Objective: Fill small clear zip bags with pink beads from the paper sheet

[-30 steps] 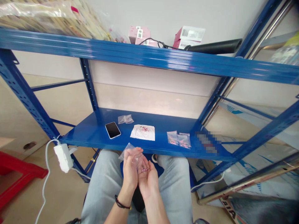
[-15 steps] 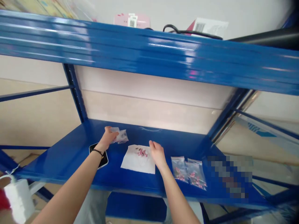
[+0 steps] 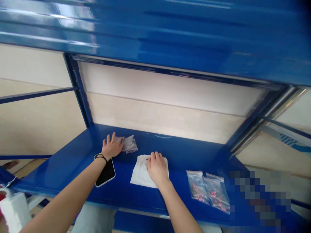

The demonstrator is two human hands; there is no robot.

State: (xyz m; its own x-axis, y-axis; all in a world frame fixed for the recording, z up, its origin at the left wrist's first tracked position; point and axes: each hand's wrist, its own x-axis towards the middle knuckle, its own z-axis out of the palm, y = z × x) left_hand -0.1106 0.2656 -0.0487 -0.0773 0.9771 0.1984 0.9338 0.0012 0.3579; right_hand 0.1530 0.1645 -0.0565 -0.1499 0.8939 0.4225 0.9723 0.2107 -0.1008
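A white plug block (image 3: 13, 210) is seen at the lower left. On the blue steel shelf (image 3: 170, 199), a black smartphone (image 3: 106, 173) is overlapped by the left wrist and its black cord bracelet (image 3: 100, 157). The left hand (image 3: 112, 146) is held open, fingers spread, with a small clear plastic bag (image 3: 129, 145) touched at its 3 o'clock. The right hand (image 3: 157, 168) is laid flat on a white paper sheet (image 3: 142, 173) (anything beneath the palm is hidden). Two clear bags of pink beads (image 3: 207, 191) are placed at that hand's 3 o'clock.

The bare left forearm (image 3: 68, 186) and right forearm (image 3: 177, 207) are stretched forward. The left hand (image 3: 111, 146) is laid palm-down, fingers spread, with a dark cord band (image 3: 101, 157) worn at the wrist; the right hand (image 3: 157, 168) is set palm-down, fingers together.
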